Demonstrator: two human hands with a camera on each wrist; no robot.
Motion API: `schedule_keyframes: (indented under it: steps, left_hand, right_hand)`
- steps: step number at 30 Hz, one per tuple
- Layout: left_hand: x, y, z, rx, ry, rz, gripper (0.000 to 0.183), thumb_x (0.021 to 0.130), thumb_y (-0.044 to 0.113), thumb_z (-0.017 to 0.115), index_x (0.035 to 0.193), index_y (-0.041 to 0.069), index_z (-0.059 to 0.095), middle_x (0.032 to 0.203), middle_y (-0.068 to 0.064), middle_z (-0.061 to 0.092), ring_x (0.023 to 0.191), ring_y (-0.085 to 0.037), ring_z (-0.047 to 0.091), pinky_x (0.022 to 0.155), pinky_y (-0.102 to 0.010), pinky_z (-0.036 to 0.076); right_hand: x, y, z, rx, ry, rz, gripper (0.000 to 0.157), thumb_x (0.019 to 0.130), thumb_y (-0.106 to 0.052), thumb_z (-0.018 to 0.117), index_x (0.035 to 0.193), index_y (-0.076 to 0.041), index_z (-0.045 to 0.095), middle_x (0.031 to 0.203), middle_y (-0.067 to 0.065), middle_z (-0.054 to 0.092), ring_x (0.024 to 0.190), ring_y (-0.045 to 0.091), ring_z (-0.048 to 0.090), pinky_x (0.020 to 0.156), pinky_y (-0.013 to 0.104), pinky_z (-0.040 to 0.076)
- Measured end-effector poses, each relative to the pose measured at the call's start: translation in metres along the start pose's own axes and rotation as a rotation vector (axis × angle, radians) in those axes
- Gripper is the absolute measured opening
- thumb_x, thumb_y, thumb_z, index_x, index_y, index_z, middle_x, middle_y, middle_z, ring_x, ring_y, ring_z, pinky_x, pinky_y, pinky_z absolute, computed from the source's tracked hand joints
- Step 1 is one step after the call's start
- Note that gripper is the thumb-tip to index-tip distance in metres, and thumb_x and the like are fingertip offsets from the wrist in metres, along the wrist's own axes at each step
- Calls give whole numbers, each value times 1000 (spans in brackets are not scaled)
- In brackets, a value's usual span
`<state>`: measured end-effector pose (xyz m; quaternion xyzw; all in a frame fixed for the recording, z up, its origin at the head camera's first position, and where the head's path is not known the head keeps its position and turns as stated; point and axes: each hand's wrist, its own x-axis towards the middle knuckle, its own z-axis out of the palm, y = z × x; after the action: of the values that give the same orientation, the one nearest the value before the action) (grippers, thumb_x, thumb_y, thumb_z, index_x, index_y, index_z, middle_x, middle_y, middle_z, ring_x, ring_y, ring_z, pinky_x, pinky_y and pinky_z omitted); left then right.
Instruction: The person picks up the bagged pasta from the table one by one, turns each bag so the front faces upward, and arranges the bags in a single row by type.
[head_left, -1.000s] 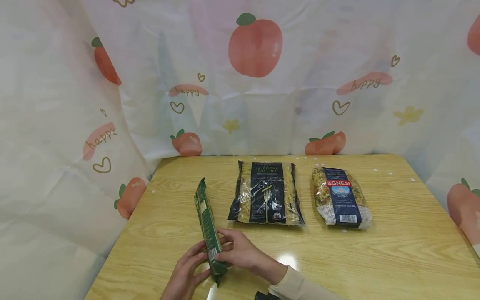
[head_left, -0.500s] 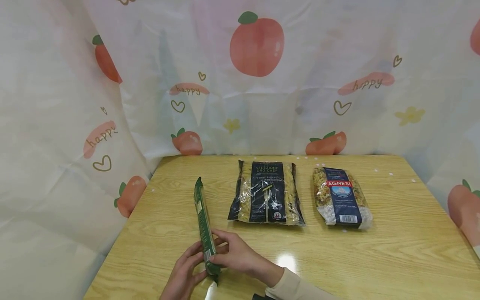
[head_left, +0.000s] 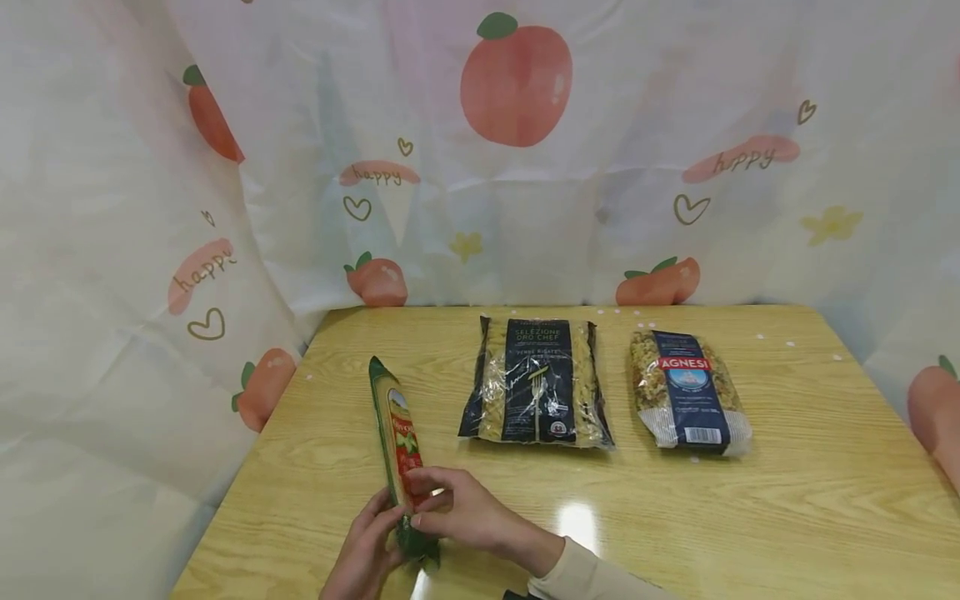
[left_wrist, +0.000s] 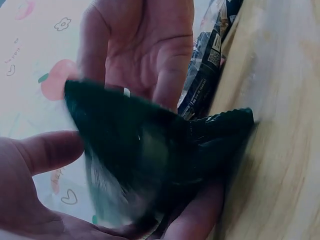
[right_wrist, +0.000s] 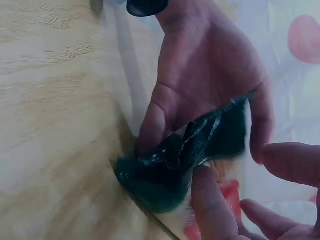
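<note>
A long, narrow green pasta packet [head_left: 384, 417] with a red label and pale yellow contents leans away over the left part of the table, its far tip raised leftward. My left hand [head_left: 362, 546] grips its lower left side, thumb and fingers on either side of the crimped green end [left_wrist: 125, 135]. From the right, my right hand [head_left: 472, 515] holds the same lower part, fingers across the label and thumb near the bottom. In the right wrist view the right palm [right_wrist: 210, 70] sits behind the crumpled end, and left-hand fingers [right_wrist: 215, 207] come in from below.
A penne bag [head_left: 537, 387] with a dark label lies at the middle of the wooden table [head_left: 660, 517]. To its right lies an Agnesi pasta bag [head_left: 690, 392]. A white fruit-printed curtain [head_left: 585, 208] stands behind the table and along its sides.
The packet has turned in both hands, from its narrow green side to its red-labelled front, and its far tip has swung left. Both bags on the table stay put.
</note>
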<state>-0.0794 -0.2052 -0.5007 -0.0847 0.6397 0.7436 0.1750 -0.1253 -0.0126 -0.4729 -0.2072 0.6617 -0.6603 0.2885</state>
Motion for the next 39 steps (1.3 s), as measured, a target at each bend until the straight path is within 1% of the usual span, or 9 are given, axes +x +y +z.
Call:
schedule_keyframes:
  steps: [4, 5, 8, 12, 15, 22, 33, 36, 39]
  left_hand:
    - [3, -2, 2, 37, 93, -19, 72, 109, 31, 46, 159, -11, 15, 163, -30, 27, 148, -32, 34, 125, -54, 31]
    - [3, -3, 2, 44, 118, -26, 72, 108, 31, 47, 159, -10, 18, 162, -28, 30, 146, -29, 37, 126, -51, 31]
    - [2, -5, 2, 21, 133, -27, 70, 108, 29, 50, 159, -8, 20, 159, -22, 38, 138, -20, 47, 122, -41, 39]
    - [0, -6, -2, -11, 77, -24, 72, 107, 27, 52, 160, -7, 17, 152, -15, 50, 125, -10, 59, 107, -30, 53]
    - [-1, -6, -4, -16, 60, -27, 74, 107, 27, 53, 159, -8, 15, 147, -11, 54, 122, -10, 62, 105, -30, 55]
    - [-1, -4, -2, -22, 87, -35, 73, 106, 24, 57, 158, -7, 19, 139, -7, 59, 116, -8, 64, 103, -28, 56]
    - [-1, -6, -5, -23, 157, -35, 68, 104, 22, 59, 154, -6, 21, 119, 5, 68, 104, -6, 68, 92, -27, 59]
    - [-1, -8, -5, -22, 168, -35, 69, 104, 22, 59, 154, -6, 19, 120, 3, 67, 104, -6, 67, 92, -27, 59]
    - [0, -9, -5, -14, 203, -40, 74, 104, 23, 59, 156, -5, 15, 129, -8, 65, 106, -9, 67, 92, -28, 59]
  right_hand:
    - [0, 4, 4, 47, -26, -13, 53, 95, -5, 66, 145, 5, 52, 140, 25, 62, 124, 34, 65, 93, 23, 57]
    - [0, 4, 5, 56, -31, -14, 53, 95, -6, 66, 145, 6, 52, 140, 25, 62, 126, 34, 64, 95, 22, 56]
    - [0, 5, 5, 74, -34, -20, 50, 96, -6, 65, 143, 7, 53, 141, 25, 62, 128, 33, 62, 98, 22, 55]
    - [1, 5, 4, 120, -40, 1, 46, 98, -6, 63, 142, 7, 54, 140, 25, 61, 127, 33, 62, 97, 33, 60]
    - [2, 4, 3, 150, -52, 20, 45, 100, -7, 62, 142, 7, 54, 140, 25, 61, 126, 31, 63, 95, 39, 62]
    - [4, 5, 0, 161, -49, 43, 43, 100, -10, 61, 139, 7, 55, 137, 24, 62, 116, 23, 67, 95, 40, 61]
    - [4, 5, -6, 125, -34, 55, 36, 102, -12, 61, 133, 7, 60, 130, 23, 65, 114, 27, 68, 95, 44, 62]
    - [5, 6, -7, 113, -25, 56, 35, 102, -12, 61, 132, 7, 61, 130, 24, 65, 112, 27, 69, 94, 43, 62]
    - [5, 8, -9, 110, -19, 56, 36, 102, -13, 61, 131, 7, 62, 131, 25, 65, 110, 26, 69, 93, 43, 62]
